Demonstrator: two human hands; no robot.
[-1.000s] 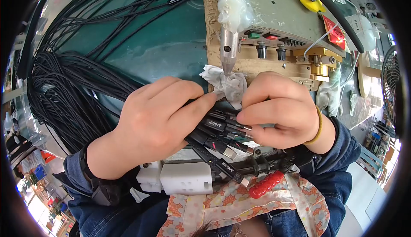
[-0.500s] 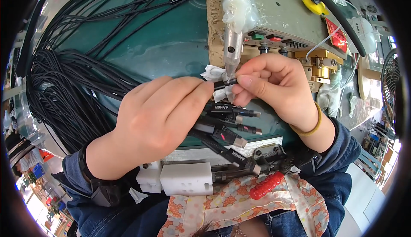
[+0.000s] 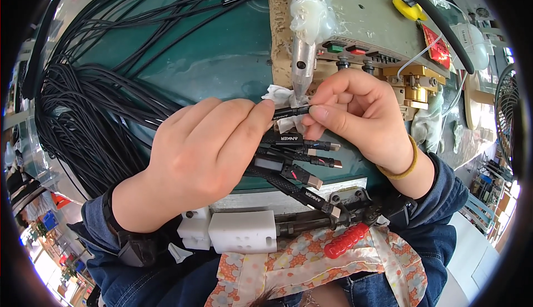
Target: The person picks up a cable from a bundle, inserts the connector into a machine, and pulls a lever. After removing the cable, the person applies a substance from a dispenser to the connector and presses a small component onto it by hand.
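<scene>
Between my hands a black cable connector (image 3: 291, 112) lies level, just below the tip of a metal nozzle (image 3: 301, 79) with whitish, glue-like material stuck around it. My left hand (image 3: 202, 154) is closed on its cable end. Thumb and index finger of my right hand (image 3: 358, 110) pinch the other end. Under my left hand, several more black cable connectors (image 3: 288, 140) fan out to the right, some with bare metal plugs. Crumpled white tissue (image 3: 277, 94) sits behind the held connector. Whether nozzle and connector touch, I cannot tell.
Many black cables (image 3: 83, 101) spread over the green mat (image 3: 205, 79) on the left. A grey machine box (image 3: 377, 24) with green and red buttons stands at the back right. Nearest me are a white block (image 3: 242, 232) and a clamp with a red handle (image 3: 347, 240).
The held connector has turned, and more of it shows, with its printed side in view. My left fingertips have shifted slightly back and up from it. My right hand keeps its pinch.
</scene>
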